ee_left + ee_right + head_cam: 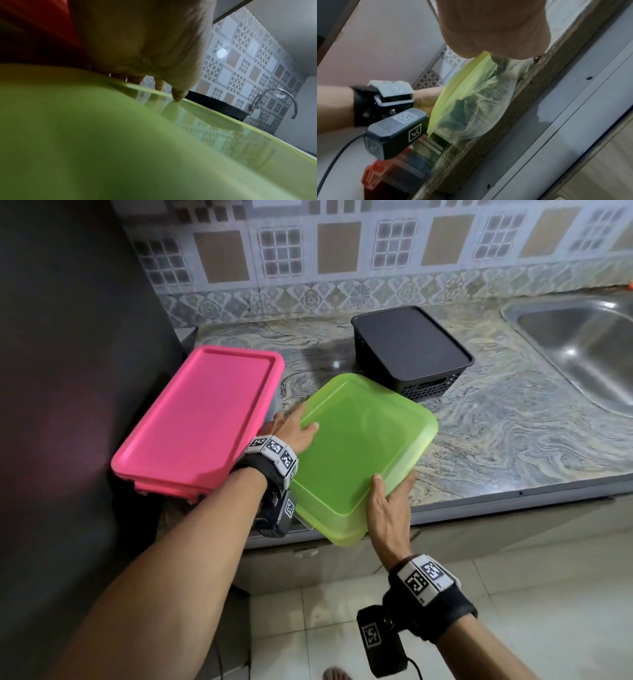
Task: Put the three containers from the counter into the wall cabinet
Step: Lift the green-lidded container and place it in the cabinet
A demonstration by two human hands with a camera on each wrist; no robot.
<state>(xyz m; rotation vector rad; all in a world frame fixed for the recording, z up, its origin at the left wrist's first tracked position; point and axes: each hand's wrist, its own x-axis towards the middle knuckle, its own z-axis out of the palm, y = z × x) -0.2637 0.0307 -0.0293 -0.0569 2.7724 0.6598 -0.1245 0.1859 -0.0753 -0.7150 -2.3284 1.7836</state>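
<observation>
A green-lidded clear container [359, 450] is held tilted over the counter's front edge, and leafy greens show through its wall [471, 108]. My left hand [291, 429] grips its left rim, thumb on the lid [178, 96] and fingers underneath. My right hand [390, 501] grips the near right edge, thumb on top. A pink-lidded container [202, 419] sits at the counter's left end beside my left wrist. A black basket-sided container with a black lid [411, 350] stands behind the green one. The wall cabinet is out of view.
The marbled counter [513, 440] runs right to a steel sink [582, 347] with a faucet [281, 100]. A dark wall or appliance [68, 371] closes the left side. Tiled backsplash [342, 251] is behind; tiled floor [513, 611] is below.
</observation>
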